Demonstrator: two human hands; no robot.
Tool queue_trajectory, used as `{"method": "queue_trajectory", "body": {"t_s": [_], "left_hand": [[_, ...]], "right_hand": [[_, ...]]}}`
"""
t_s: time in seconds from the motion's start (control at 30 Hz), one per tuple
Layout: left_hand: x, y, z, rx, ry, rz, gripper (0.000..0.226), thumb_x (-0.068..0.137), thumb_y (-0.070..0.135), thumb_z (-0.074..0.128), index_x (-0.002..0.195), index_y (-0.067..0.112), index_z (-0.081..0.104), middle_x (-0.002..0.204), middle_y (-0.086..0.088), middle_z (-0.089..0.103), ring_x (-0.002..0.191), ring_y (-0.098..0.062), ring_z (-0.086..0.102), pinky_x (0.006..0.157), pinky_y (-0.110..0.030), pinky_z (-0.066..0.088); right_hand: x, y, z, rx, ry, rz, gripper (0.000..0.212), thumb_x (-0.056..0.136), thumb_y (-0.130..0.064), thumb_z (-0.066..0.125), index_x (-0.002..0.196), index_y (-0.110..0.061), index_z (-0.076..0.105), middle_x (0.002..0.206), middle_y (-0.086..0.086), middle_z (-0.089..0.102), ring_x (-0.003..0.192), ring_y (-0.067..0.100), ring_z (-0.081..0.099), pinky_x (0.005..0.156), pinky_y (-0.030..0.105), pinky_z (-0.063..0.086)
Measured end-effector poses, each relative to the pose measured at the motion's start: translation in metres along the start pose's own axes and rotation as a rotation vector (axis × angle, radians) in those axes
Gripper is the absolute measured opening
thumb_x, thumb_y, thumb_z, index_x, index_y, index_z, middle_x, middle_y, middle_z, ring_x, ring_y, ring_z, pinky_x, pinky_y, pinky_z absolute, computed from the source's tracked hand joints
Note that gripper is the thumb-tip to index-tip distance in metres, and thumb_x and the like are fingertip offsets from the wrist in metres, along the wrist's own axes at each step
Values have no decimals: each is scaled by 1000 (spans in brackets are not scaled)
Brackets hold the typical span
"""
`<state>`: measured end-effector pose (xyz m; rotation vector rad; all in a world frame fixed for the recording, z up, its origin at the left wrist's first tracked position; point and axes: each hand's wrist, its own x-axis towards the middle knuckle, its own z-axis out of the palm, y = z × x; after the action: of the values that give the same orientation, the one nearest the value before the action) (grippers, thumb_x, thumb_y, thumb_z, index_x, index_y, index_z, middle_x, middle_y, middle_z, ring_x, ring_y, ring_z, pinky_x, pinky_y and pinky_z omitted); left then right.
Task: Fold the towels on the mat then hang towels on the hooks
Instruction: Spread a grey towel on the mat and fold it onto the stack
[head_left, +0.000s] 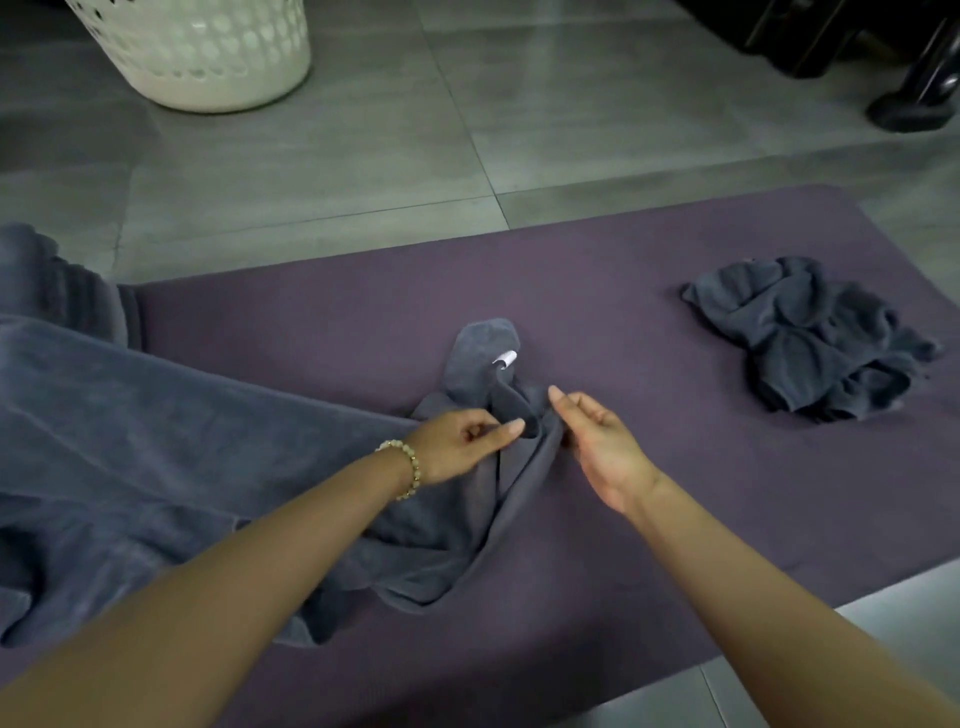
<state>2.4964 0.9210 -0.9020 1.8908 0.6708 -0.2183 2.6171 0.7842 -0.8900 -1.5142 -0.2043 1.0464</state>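
At the middle of the mat (571, 291), our left hand (452, 449) pinches a fold of the bunched grey towel (483, 348). The right hand (602, 441) touches it, fingers loosely curled, grip unclear. We judge folding has barely begun: next we must find two corners and pull it flat. A second crumpled towel (810, 338) lies well apart. Hooks are out of view; whether the large cloth (130, 441) at left is the same towel, we cannot tell.

There is one camera, worn on the person's head and tilted forward and down. It sits close over the long purple foam mat (727, 467). Both forearms enter from the bottom edge, and the left hand (457, 441) and right hand (597, 441) meet mid-frame at the grey-blue terry towel (483, 358). The white perforated plastic basket (208, 52) is cut off by the far top edge.
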Motion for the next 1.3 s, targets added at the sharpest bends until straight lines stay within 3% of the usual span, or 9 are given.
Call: {"method": "queue_trajectory", "body": {"t_s": [0.13, 0.3, 0.43, 0.53, 0.63, 0.8, 0.93, 1.17, 1.3], "left_hand": [[8, 29, 0, -12, 98, 132, 37, 75, 56, 68, 89, 22, 71, 87, 11, 70, 81, 1, 61, 76, -19, 48], [50, 91, -12, -389, 288, 82, 45, 88, 48, 59, 89, 6, 73, 87, -1, 70, 84, -10, 62, 86, -33, 52], [90, 88, -12, -135, 393, 56, 39, 96, 39, 49, 100, 8, 72, 103, -8, 69, 97, -20, 63, 85, -26, 47], [115, 58, -1, 171, 361, -111, 39, 99, 36, 44, 114, 8, 66, 120, -14, 64, 111, -31, 57, 91, -32, 44], [126, 46, 25, 387, 164, -237, 46, 96, 45, 44, 123, 11, 57, 130, -15, 57, 116, -34, 53, 98, -39, 43], [141, 68, 57, 246, 165, -245, 85, 86, 63, 48, 144, 4, 30, 148, -13, 37, 134, -33, 38, 109, -38, 33], [161, 70, 55, 164, 84, -344, 85, 82, 69, 49, 125, -5, 54, 127, -18, 58, 114, -32, 56, 92, -32, 42], [171, 106, 49, 10, -77, 73, 24, 89, 32, 63, 111, 23, 67, 117, 7, 62, 115, -7, 52, 100, -16, 34], [180, 132, 28, -40, 238, 361, 25, 91, 10, 61, 115, 14, 67, 112, 3, 65, 106, -6, 56, 84, 3, 34]], "right_hand": [[-6, -19, -28, 57, 7, -103, 25, 96, -26, 51, 73, -16, 48, 92, 17, 60, 90, 24, 56, 89, 36, 45], [-20, -51, -111, 226, 342, -291, 25, 91, -40, 49, 76, -20, 46, 82, 4, 56, 78, 11, 54, 74, 25, 46], [-33, -25, -189, -202, 699, -297, 38, 98, -29, 50, 65, -15, 36, 64, 3, 36, 62, 8, 37, 59, 25, 35], [-32, 21, -216, -427, 633, -82, 41, 95, -14, 56, 60, -13, 35, 58, 3, 36, 63, 16, 36, 58, 24, 35], [-26, 39, -222, -522, 559, 65, 43, 91, -18, 64, 57, -15, 37, 54, 0, 39, 55, 13, 36, 48, 14, 33], [-14, 33, -214, -507, 517, 26, 30, 78, -29, 78, 86, -8, 58, 80, 1, 61, 73, 13, 54, 73, 26, 46], [-14, 26, -208, -489, 331, 64, 28, 76, -29, 79, 66, -12, 59, 71, 0, 63, 65, 9, 54, 60, 13, 46], [-17, 10, -214, -200, 293, -18, 21, 87, -24, 66, 74, -7, 65, 68, 2, 64, 64, 9, 59, 62, 20, 49], [-18, -3, -224, 1, 424, -137, 24, 92, -28, 59, 85, -5, 62, 73, 0, 68, 68, 7, 64, 64, 18, 53]]}}
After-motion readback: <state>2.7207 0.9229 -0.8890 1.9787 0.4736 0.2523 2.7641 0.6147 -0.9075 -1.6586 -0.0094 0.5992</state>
